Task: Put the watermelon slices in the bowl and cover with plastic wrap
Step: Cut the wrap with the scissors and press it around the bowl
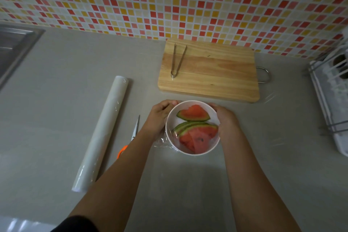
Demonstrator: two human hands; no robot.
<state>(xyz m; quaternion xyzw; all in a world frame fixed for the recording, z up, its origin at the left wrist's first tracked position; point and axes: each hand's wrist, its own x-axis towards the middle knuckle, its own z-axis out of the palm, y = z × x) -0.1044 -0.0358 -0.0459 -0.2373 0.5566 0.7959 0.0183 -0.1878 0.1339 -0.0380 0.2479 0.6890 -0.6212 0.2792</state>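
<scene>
A white bowl (170,137) stands on the grey counter in the middle of the view. Inside it lie watermelon slices (195,132), red with green rind. A clear sheet of plastic wrap (162,142) stretches over the bowl and bunches at its lower left side. My left hand (160,117) cups the bowl's left side, pressing the wrap against the wall. My right hand (225,118) cups the right side the same way. The roll of plastic wrap (102,132) lies on the counter to the left.
Orange-handled scissors (131,135) lie between the roll and my left arm. A wooden cutting board (209,71) with metal tongs (177,60) sits behind the bowl by the tiled wall. A sink (13,47) is at far left, a dish rack (331,100) at far right.
</scene>
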